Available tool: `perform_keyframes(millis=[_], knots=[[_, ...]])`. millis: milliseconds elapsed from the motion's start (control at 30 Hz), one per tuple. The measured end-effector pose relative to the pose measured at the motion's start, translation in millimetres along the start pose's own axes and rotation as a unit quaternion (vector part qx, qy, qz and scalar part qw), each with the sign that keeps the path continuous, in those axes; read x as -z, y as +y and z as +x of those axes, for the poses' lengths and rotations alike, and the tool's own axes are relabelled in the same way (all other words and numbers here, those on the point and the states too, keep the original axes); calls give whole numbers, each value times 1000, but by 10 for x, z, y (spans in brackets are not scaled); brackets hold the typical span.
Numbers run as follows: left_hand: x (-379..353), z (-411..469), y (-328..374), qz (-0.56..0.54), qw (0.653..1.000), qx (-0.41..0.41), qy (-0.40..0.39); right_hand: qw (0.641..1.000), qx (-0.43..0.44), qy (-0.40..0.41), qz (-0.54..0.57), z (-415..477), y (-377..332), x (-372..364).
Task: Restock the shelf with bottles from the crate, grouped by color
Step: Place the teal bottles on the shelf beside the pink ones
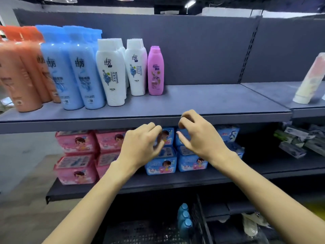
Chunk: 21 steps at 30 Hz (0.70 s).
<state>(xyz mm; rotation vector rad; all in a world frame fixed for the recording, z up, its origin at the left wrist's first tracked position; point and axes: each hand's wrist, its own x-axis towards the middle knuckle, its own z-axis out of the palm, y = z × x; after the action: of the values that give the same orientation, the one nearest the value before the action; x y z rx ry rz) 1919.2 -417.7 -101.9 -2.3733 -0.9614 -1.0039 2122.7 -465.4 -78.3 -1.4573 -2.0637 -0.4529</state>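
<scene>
Btw picks: L hand (140,143) & R hand (198,136) empty, fingers loosely curled, at shelf (211,101) edge; blue-capped bottles (183,220) upright in crate (140,231) below; next prob. reach down, grasp one.

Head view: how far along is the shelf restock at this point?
Done: orange bottles, blue bottles, white bottles and one pink bottle stand grouped by color on the shelf. In hand: nothing; left hand and right hand hover empty at its front edge. Left: at least three blue-capped bottles sit in the crate.
</scene>
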Motion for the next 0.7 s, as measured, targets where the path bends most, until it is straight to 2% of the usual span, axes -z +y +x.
perform_keyframes(millis=[100,267,700], knots=[[-194,-228,61,-14,999,-2,-37,1000,1,-14,-5,-224,-14,-109],[-519,-571,163,-32,994,7,-104,996,-12,-83,-37,-568,-18,-334],[-1189,-1264,496,-62,967,54,-243,977,-65,-200,17,-1457,62,-1218]])
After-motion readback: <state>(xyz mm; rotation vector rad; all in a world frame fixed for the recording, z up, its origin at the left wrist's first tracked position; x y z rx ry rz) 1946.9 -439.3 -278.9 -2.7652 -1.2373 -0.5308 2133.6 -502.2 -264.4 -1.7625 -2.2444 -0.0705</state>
